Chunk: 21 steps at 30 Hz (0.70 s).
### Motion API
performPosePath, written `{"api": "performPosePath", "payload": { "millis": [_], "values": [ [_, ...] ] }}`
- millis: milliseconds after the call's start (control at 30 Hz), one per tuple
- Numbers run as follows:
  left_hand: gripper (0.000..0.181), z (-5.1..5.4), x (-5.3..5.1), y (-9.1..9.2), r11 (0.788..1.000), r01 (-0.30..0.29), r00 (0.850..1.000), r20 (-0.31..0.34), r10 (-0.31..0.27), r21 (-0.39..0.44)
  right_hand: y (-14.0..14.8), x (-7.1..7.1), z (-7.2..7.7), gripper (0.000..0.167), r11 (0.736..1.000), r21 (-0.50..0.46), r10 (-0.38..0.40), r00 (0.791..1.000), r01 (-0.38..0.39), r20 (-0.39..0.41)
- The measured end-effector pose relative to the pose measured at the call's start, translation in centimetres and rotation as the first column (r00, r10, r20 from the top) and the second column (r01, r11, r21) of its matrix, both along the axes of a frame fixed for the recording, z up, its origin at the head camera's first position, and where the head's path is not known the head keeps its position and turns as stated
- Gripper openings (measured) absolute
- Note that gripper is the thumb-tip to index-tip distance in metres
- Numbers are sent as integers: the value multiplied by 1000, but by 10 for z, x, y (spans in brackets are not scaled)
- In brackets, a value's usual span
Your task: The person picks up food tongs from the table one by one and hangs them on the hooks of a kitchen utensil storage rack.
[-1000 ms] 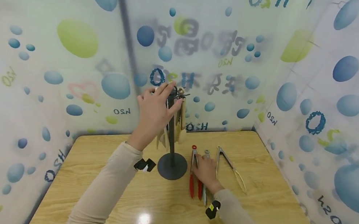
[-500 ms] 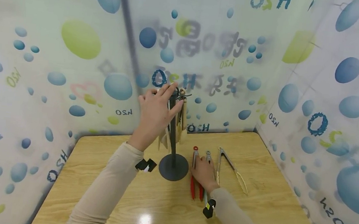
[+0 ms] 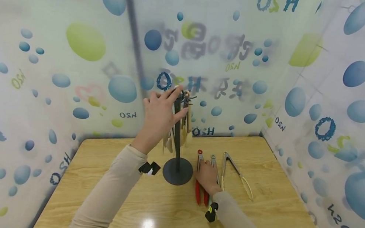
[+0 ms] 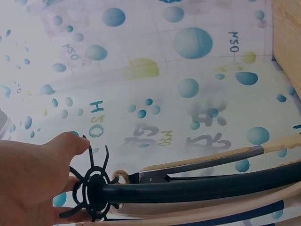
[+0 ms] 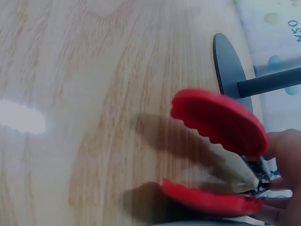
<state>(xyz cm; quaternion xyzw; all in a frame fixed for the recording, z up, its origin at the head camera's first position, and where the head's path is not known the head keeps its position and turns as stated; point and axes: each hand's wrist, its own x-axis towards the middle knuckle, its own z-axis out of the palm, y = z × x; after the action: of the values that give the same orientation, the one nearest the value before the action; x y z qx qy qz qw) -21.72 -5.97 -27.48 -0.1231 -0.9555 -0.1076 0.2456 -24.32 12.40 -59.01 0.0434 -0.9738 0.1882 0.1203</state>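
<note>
Your right hand (image 3: 207, 176) has its thumb and fingers round the metal part of the red tongs (image 5: 218, 120), just to the right of the rack's round base (image 3: 170, 175), with the red ends splayed apart. Whether those ends clear the table (image 3: 120, 196), I can't tell. Your left hand (image 3: 158, 120) is spread over the top of the black rack (image 3: 177, 139), thumb at one of its hooks (image 4: 91, 154) — touching it, though I can't tell if it truly grips.

Watch that grip near the hinge: the sprung red ends could swing or twist, I'd judge, and knock the pole. The grey tongs (image 3: 213, 159) lie partly under your right hand, so a loose finger might drag them along. The rack looks top-heavy; a sideways push from your left hand could tip it or shake the hanging utensils (image 4: 216, 162) off.

Farther right, the yellow-ended tongs (image 3: 234, 165) lie with legs apart, well clear of the rack. To the left, the base and pole stand in the way — and your left hand hides part of the hooks in the head view.
</note>
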Motion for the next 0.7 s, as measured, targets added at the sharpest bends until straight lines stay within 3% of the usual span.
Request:
{"api": "performPosePath", "payload": {
  "millis": [167,367,700],
  "values": [
    [70,0,0,-1,999,33,999,-17,-32,18,2,2,6,51,999,-50,-22,1000,21,-16],
    [69,2,0,-1,998,42,999,-13,-41,46,4,2,15,57,982,-185,-43,999,37,-28],
    [69,3,0,-1,993,55,998,17,-57,106,12,-1,48,63,903,-429,-48,999,36,-17]
  ]
}}
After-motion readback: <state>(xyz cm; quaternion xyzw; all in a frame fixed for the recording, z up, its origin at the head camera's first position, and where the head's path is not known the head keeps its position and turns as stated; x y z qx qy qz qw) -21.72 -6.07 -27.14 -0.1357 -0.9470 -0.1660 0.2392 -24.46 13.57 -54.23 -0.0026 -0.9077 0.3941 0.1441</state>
